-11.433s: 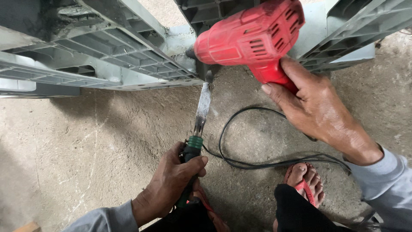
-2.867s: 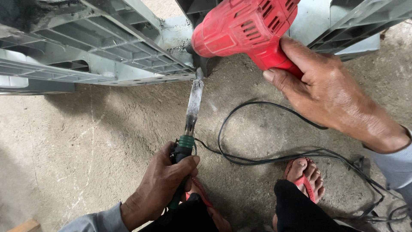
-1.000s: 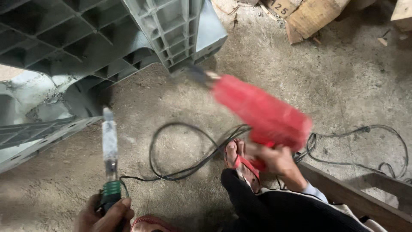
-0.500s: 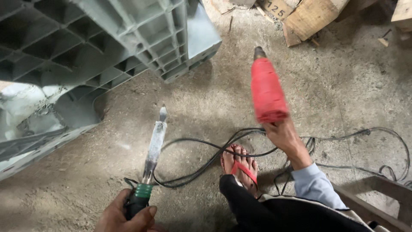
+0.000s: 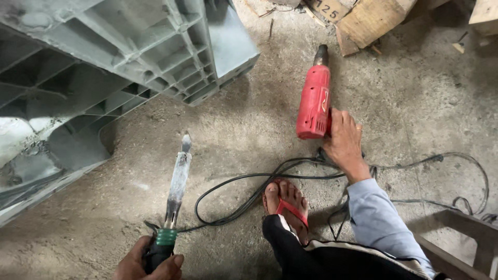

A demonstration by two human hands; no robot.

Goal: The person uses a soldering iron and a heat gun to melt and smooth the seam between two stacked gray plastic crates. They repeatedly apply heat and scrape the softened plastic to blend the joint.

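At the right of centre, the right hand (image 5: 345,142) is wrapped around the handle of a red heat gun (image 5: 314,98), fingers closed on the grip. The gun lies low against the concrete floor (image 5: 244,129), its dark metal nozzle pointing toward the top of the frame and its red body running down to the hand. A ring shows on one finger. The light blue sleeve (image 5: 381,225) runs from the wrist down toward the lower right.

At the bottom left, the left hand (image 5: 148,262) is closed around the dark handle of a soldering iron (image 5: 174,199) with a green collar. Its long flat metal blade, grey and crusted, angles up and slightly right, the tip ending in the air near the lower edge of the grey plastic pallet (image 5: 104,67). The blade and the pallet are apart.

The pallet fills the upper left, tilted up so that its ribbed underside faces me, with a pale scuffed patch at the far left.

A black cord (image 5: 244,179) loops over the floor between the two hands and trails off to the right edge. A foot in a red sandal (image 5: 288,205) stands on the floor at bottom centre, just beside the cord, with a dark trouser leg below it. Wooden blocks (image 5: 371,21) lie along the top right, and a wooden frame (image 5: 467,228) sits in the lower right corner.
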